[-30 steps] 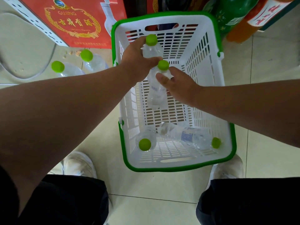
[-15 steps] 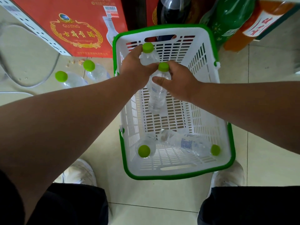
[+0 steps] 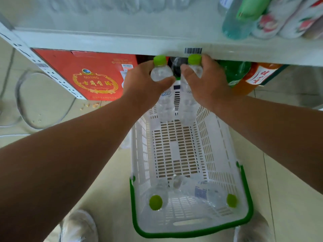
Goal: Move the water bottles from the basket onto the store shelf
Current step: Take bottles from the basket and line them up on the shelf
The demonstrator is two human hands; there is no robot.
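My left hand (image 3: 146,82) grips a clear water bottle with a green cap (image 3: 161,71), held upright just below the white shelf edge (image 3: 122,41). Beside it, my right hand (image 3: 208,84) grips a second green-capped bottle (image 3: 193,67) at the same height. Both hang over the far end of the white basket with a green rim (image 3: 190,234). Two more bottles remain at the basket's near end: one standing at the left (image 3: 156,198), one lying on its side at the right (image 3: 209,193).
A red carton (image 3: 87,75) sits under the shelf at left. Large green (image 3: 234,72) and orange (image 3: 253,79) bottles lie under it at right. Packaged goods and a bluish bottle (image 3: 236,23) fill the shelf's right side. My shoes flank the basket.
Both hands have lifted their bottles out of the basket up to the shelf edge. My view has tilted upward, so the shelf top now shows.
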